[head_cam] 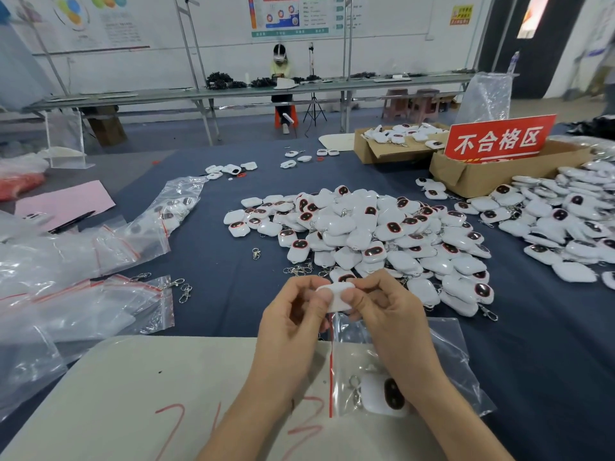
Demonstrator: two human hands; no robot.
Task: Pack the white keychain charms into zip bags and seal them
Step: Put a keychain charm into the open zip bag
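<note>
The dark blue cloth-covered table [216, 294] filled most of my view, with a pale flat board marked in red pen [133, 394] lying on its near edge. Behind the hands I saw a broad heap of white keychain charms with dark oval faces [366, 234], and a loose pile of clear zip bags with red seal strips [100, 294] spread out to the left. At the far right stood a brown cardboard box carrying a red sign [499, 141].

The left hand [289, 327] and right hand [389, 314] met above the board's far edge. Both had their fingers curled, and both thumbs pressed onto one white keychain charm [337, 296], pinched between them just in front of the heap. Under the right wrist a clear red-striped zip bag [339, 371] lay on the board with a bagged charm [386, 394] inside. Its plastic rose toward the fingers, but I couldn't tell whether they held it.
</note>
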